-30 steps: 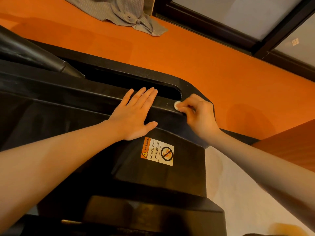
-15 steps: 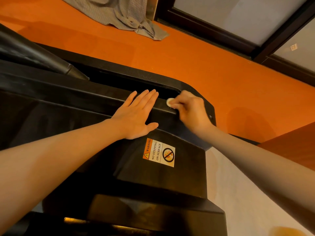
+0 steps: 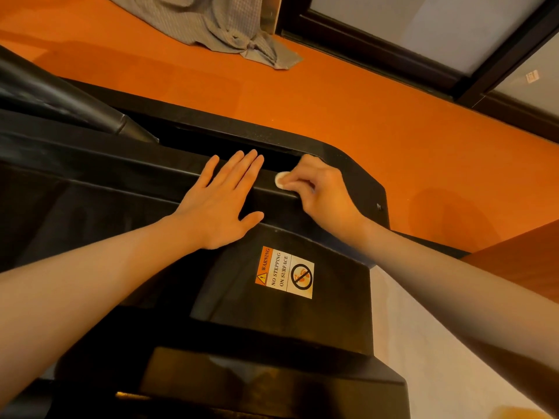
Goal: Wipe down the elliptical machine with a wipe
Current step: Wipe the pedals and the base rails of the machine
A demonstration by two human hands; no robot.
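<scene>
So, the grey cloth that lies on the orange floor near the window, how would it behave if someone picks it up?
The grey cloth would probably hang limp and floppy: it lies crumpled in soft folds, with a loose corner spread flat on the orange floor. It looks thin, so likely light for its size. It should not roll or slide far if pushed; it would rather bunch up.

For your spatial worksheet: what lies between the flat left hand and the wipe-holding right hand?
Only a bare strip of the black plastic elliptical housing separates the left hand from the right hand pinching the small white wipe, in the head view.
</scene>
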